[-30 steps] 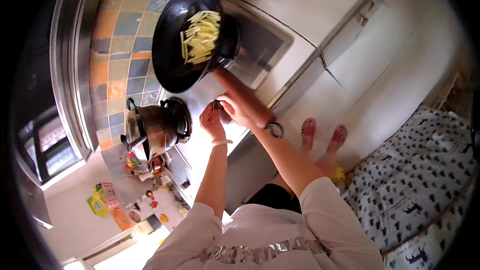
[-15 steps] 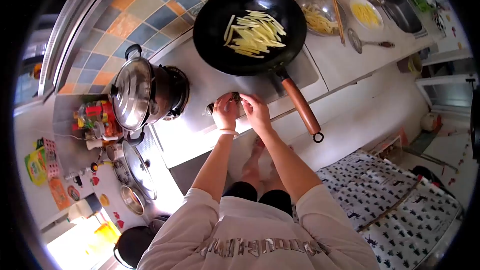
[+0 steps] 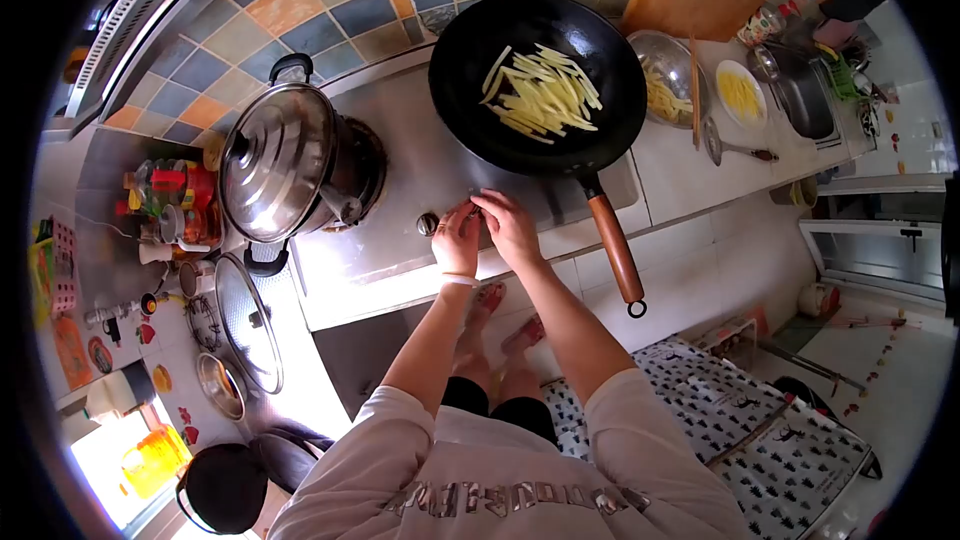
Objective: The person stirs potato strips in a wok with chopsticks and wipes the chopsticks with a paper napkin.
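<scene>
My left hand point(image 3: 457, 242) and my right hand point(image 3: 508, 228) meet at the front of the steel stove point(image 3: 400, 140), fingers pressed together over something mostly hidden, at the place of a stove knob. Just left of them a round dark knob point(image 3: 427, 224) shows. Behind my right hand stands a black wok point(image 3: 470, 130) with pale yellow strips point(image 3: 545, 95) spread in it. Its brown wooden handle point(image 3: 615, 248) points toward the front right. A lidded steel pot point(image 3: 285, 160) sits on the left burner.
Right of the wok are a steel bowl of strips point(image 3: 668, 100) with chopsticks point(image 3: 695, 90) across it, a plate of yellow strips point(image 3: 740, 95), a slotted ladle point(image 3: 713, 145) and a sink point(image 3: 805, 100). Left are bottles point(image 3: 175, 180), a glass lid point(image 3: 250, 325) and a black pan point(image 3: 225, 488).
The view has turned and shifted, so the wok now appears farther right. Both hands stay close together at the stove front; the left knob is now uncovered.
</scene>
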Demonstrator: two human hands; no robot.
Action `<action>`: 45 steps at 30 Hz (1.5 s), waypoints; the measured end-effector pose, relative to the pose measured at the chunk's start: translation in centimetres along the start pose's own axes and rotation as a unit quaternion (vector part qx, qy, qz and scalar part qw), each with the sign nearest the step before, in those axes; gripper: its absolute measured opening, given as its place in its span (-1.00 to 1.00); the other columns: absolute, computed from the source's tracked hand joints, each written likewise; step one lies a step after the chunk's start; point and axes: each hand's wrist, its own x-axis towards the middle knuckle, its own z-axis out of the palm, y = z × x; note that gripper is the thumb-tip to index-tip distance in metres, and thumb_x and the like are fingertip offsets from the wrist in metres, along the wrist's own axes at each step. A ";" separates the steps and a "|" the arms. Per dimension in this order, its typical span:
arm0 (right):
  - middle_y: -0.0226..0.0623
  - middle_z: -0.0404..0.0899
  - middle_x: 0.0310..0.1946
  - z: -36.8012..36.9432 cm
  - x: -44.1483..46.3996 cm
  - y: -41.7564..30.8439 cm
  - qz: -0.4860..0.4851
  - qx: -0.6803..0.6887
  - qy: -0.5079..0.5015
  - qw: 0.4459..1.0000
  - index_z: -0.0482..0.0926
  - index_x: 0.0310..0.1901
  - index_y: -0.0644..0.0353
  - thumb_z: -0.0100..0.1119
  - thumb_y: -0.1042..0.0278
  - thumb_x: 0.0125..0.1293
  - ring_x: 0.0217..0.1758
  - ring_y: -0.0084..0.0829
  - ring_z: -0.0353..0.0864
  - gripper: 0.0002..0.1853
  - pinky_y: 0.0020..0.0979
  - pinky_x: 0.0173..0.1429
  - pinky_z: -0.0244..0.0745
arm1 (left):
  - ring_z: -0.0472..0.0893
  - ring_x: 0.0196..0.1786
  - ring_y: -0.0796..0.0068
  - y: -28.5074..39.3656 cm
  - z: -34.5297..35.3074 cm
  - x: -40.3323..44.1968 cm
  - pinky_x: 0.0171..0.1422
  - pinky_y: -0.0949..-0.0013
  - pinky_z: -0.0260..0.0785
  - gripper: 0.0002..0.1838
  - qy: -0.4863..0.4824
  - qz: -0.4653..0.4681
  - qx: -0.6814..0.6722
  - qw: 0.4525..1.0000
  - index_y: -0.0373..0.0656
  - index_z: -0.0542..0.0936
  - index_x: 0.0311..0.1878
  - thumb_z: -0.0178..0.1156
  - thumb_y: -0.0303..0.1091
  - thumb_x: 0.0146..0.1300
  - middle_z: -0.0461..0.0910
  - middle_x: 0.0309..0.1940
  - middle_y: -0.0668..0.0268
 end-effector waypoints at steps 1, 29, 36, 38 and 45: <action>-0.17 0.60 -0.03 0.0 0.2 0.0 0.002 0.015 -0.006 1.000 0.62 -0.03 0.12 0.12 0.59 0.19 -0.01 -0.13 0.58 -0.68 -0.26 0.04 0.53 | 0.67 -0.11 0.22 -0.2 0.0 -0.1 0.01 0.29 0.52 -0.77 0.001 -0.001 -0.002 1.000 -0.14 0.68 -0.13 0.29 -0.45 0.10 0.67 -0.12 0.18; -0.29 0.67 -0.17 0.3 0.1 0.7 0.008 -0.010 -0.018 1.000 0.65 -0.08 0.05 0.13 0.53 0.15 -0.15 -0.19 0.62 -0.70 -0.24 -0.01 0.52 | 0.69 -0.09 0.32 -0.1 -0.5 -0.3 0.00 0.38 0.51 -0.72 -0.023 -0.005 -0.027 0.999 -0.15 0.68 -0.06 0.24 -0.55 0.13 0.68 -0.09 0.19; -0.21 0.67 -0.17 -0.4 0.4 0.0 0.010 -0.003 -0.021 1.000 0.64 -0.08 0.14 0.17 0.56 0.17 -0.15 -0.15 0.64 -0.73 -0.28 -0.06 0.57 | 0.68 -0.11 0.28 0.3 -0.7 -0.2 -0.01 0.35 0.52 -0.73 -0.025 -0.004 -0.025 0.999 -0.13 0.68 -0.06 0.25 -0.50 0.13 0.67 -0.08 0.21; -0.20 0.65 -0.12 -0.6 0.3 -0.2 0.011 -0.005 -0.029 0.999 0.61 -0.02 0.13 0.17 0.56 0.17 -0.11 -0.14 0.63 -0.69 -0.27 -0.03 0.55 | 0.67 -0.10 0.26 0.1 -0.6 -0.4 -0.01 0.34 0.52 -0.72 -0.022 0.003 -0.024 0.999 -0.11 0.67 -0.05 0.26 -0.48 0.13 0.66 -0.06 0.21; -0.17 0.59 -0.03 -1.1 -1.3 -1.0 0.009 0.017 0.045 0.999 0.53 0.09 0.07 0.17 0.47 0.21 -0.03 -0.09 0.56 -0.63 -0.20 0.05 0.48 | 0.66 -0.15 0.26 2.0 -2.4 -1.3 -0.03 0.34 0.50 -0.71 -0.008 0.009 -0.003 1.000 -0.16 0.64 -0.02 0.23 -0.51 0.16 0.65 -0.16 0.18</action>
